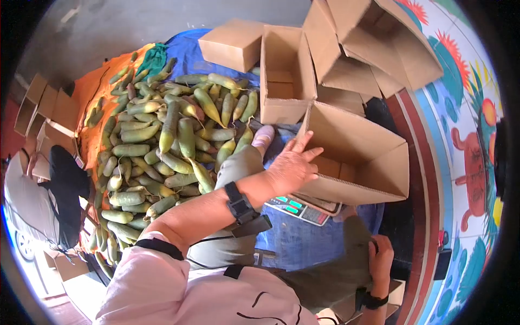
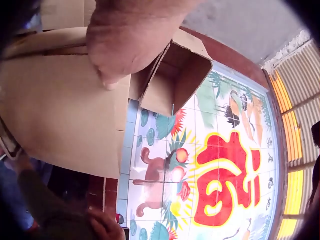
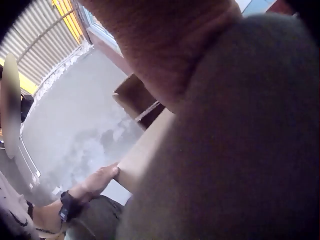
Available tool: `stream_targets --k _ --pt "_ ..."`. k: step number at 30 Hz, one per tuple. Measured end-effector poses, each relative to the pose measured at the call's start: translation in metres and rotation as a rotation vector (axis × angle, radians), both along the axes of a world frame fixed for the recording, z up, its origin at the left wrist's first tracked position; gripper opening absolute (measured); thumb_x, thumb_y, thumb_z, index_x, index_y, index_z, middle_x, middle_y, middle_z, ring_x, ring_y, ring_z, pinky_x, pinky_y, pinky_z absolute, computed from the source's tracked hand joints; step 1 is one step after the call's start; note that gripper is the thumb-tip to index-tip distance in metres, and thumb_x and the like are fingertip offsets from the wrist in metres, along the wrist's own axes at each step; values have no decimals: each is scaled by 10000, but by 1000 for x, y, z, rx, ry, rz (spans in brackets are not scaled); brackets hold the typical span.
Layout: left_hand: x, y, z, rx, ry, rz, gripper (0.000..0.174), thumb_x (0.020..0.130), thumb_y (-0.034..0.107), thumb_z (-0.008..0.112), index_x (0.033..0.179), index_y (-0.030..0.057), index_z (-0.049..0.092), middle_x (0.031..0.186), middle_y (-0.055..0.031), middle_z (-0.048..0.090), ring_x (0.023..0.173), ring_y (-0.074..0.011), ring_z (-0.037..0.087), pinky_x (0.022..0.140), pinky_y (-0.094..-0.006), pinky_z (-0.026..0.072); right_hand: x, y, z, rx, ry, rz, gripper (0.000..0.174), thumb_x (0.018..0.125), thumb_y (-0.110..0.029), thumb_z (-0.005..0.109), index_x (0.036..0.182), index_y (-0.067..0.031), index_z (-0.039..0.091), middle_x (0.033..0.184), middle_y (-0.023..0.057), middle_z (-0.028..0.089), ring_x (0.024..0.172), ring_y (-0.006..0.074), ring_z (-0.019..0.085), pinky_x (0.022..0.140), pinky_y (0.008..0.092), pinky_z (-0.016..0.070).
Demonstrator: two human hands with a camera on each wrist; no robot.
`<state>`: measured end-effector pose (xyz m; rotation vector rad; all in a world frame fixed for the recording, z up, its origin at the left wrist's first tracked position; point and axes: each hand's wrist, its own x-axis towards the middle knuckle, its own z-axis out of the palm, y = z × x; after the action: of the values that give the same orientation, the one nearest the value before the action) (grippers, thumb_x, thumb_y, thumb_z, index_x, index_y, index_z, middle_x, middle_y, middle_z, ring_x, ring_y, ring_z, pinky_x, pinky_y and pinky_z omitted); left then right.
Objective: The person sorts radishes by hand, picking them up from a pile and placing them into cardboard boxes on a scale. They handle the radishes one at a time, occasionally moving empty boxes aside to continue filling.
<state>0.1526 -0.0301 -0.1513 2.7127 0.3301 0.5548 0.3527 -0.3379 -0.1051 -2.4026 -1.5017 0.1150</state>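
Note:
An open cardboard box (image 1: 357, 187) stands tilted on a digital scale (image 1: 306, 211) with lit green digits. My left hand (image 1: 295, 165) rests on the box's near left rim, its fingers spread over the edge. The left wrist view has that hand (image 2: 135, 45) large against the box wall (image 2: 65, 110). Low on the right, my right hand (image 1: 382, 257) lies loosely bent on my trouser leg, away from the box. Part of the right hand (image 3: 170, 50) fills the top of the right wrist view; its fingers are hidden there.
A large pile of green radishes (image 1: 168, 130) covers the orange and blue sheets on the left. More cardboard boxes (image 1: 287, 70) stand behind the scale. Another person (image 1: 38, 189) is at the far left. A painted tile wall (image 1: 471, 179) runs along the right.

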Motion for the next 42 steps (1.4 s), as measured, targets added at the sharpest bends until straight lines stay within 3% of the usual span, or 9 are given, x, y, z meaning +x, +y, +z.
stream_targets --k 7,22,25,27,30,32,34,39,42 --pt "-9 8 10 -42 64 -69 181 832 234 557 762 80 622 1328 -48 427 1339 -371 137 1057 -499 211 -1 -1 -3 75 -13 -40 103 753 8 573 853 32 577 787 187 576 713 356 571 645 397 457" --pt "-24 2 11 -35 28 15 155 773 229 636 753 76 628 1290 -61 464 1331 -337 188 1033 -500 247 0 1 -6 58 -23 -71 103 761 -6 571 859 28 577 814 190 584 745 366 574 661 402 458" --pt "-27 2 12 -90 -43 49 138 763 208 649 767 71 631 1259 -88 490 1313 -337 242 1025 -479 274 1 2 -9 40 -34 -90 105 767 -7 566 864 29 578 809 189 580 742 369 571 657 405 457" --pt "-28 0 16 -289 -259 79 110 757 164 649 780 59 628 1178 -111 547 1239 -350 368 997 -447 331 -1 3 -9 53 -41 -78 102 771 -5 560 866 29 578 808 189 579 739 370 569 654 406 456" --pt "-54 27 26 -169 -371 256 82 754 123 637 785 48 622 1094 -124 591 1132 -365 474 956 -425 383 0 2 -12 58 -51 -62 98 780 -3 550 869 30 575 810 189 576 735 371 567 648 408 455" --pt "-82 58 25 40 -322 380 79 744 107 637 786 43 616 1044 -127 609 1066 -364 513 918 -421 411 -1 1 -11 45 -60 -49 95 784 -3 546 869 30 573 812 190 576 733 371 566 646 408 454" --pt "-113 84 4 30 -239 510 83 730 89 635 785 34 608 1012 -137 614 1029 -348 525 888 -407 423 -3 5 -9 27 -64 -78 85 785 -4 544 860 30 566 810 189 573 734 370 565 643 411 452" --pt "-193 113 -113 -199 359 747 123 756 145 567 822 51 610 941 -160 599 934 -335 551 865 -396 428 -3 3 -11 -18 -83 -97 83 789 -12 544 858 30 562 806 188 571 740 368 565 643 413 452" --pt "-218 102 -148 -308 618 829 208 777 191 569 932 69 636 962 -151 589 952 -328 541 872 -392 430 -2 0 -15 -43 -123 -107 87 788 -21 547 860 24 564 804 188 571 739 369 564 643 418 452"
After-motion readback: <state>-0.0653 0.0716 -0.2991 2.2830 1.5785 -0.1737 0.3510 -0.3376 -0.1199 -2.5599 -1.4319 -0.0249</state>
